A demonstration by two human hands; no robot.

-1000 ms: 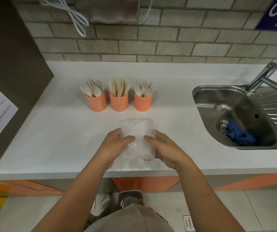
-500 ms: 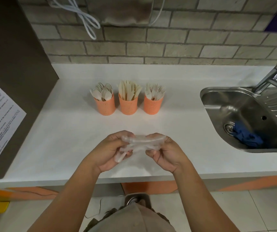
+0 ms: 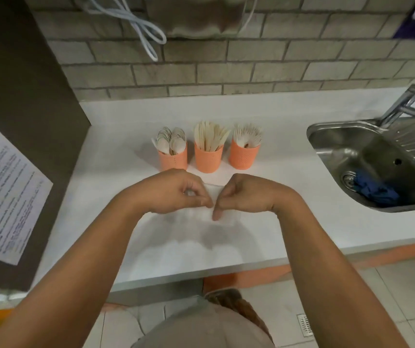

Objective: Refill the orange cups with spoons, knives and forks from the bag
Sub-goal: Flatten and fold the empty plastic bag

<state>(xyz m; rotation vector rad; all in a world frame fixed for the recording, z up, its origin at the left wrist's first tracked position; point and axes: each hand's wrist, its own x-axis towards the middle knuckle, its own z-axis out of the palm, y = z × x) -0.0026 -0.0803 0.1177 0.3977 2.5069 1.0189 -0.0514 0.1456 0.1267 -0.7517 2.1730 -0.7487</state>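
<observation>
Clear filmy plastic bag [image 3: 214, 192] pinched between curled left hand [image 3: 173, 190] and right hand [image 3: 249, 194], perforated orange cups [image 3: 209, 158] behind.

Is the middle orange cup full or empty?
Full: the middle orange cup is packed with upright wooden knives fanning above its rim.

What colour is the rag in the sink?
Blue; the rag shows best in the head view.

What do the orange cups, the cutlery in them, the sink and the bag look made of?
Orange cups: matte plastic or silicone, judging by the dotted texture. Cutlery: pale, flat, probably bare wood. Sink: stainless steel, shiny with reflections. Bag: thin clear plastic film, see-through and barely visible.
</observation>
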